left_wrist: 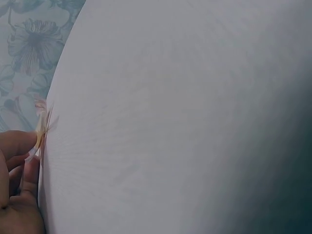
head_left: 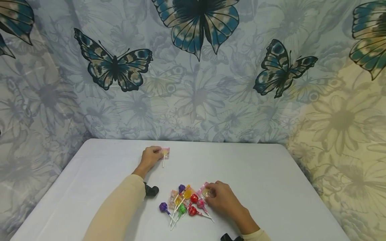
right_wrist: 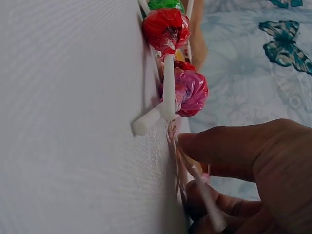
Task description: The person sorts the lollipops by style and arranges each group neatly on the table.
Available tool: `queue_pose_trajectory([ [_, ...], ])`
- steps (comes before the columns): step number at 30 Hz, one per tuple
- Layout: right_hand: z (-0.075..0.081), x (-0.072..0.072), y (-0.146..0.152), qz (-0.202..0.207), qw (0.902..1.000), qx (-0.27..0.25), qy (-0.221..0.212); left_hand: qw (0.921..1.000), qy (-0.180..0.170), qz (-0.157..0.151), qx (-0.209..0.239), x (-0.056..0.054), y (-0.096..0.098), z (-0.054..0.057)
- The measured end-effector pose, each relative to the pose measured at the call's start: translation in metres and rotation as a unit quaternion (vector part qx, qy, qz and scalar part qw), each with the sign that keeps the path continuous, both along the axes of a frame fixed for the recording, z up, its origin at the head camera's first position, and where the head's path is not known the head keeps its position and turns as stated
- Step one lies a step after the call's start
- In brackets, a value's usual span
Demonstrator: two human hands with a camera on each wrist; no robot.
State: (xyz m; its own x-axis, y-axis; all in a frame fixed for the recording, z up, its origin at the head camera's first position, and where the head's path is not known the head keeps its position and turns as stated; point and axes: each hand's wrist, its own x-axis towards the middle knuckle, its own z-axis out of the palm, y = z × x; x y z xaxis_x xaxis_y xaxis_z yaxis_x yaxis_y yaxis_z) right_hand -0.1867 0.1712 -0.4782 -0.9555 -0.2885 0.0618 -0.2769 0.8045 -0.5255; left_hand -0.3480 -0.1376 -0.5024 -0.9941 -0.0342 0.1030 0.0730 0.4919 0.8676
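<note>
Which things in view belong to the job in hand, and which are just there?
In the job:
- left hand, holding one lollipop
- right hand, pinching another lollipop
- lollipop pile

Just there:
- table
- butterfly backdrop
- black wrist gear

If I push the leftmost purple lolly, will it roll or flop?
The purple lolly has a round end, so it might roll, though its stick would probably make it swing round. That stick looks straight, so it's likely stiff, not floppy.
</note>
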Motion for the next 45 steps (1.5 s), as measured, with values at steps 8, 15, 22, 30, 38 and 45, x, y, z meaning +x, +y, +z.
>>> queue_pose_trajectory([
  [8,-0.001,0.000,0.004,-0.025,0.9983,-0.046,-0.026,0.9999,0.005,0.009,-0.006,0.000,0.001,-0.002],
  [15,0.002,0.001,0.005,-0.054,0.9917,-0.116,0.005,0.9999,0.005,0.009,-0.007,0.000,0.001,-0.001],
  [22,0.011,0.006,0.004,-0.101,0.9746,-0.195,0.043,0.9999,0.003,0.008,-0.006,0.001,0.002,-0.001],
  [30,0.029,0.008,0.000,-0.106,0.9597,-0.253,0.062,0.9997,0.012,0.012,-0.018,0.001,0.002,-0.001],
  [38,0.047,0.005,-0.007,-0.071,0.9509,-0.290,0.081,0.9998,0.011,0.016,-0.009,0.002,0.001,-0.001],
  [45,0.061,0.005,-0.012,-0.054,0.9391,-0.329,0.084,0.9998,0.016,0.015,-0.005,0.003,0.002,0.000],
])
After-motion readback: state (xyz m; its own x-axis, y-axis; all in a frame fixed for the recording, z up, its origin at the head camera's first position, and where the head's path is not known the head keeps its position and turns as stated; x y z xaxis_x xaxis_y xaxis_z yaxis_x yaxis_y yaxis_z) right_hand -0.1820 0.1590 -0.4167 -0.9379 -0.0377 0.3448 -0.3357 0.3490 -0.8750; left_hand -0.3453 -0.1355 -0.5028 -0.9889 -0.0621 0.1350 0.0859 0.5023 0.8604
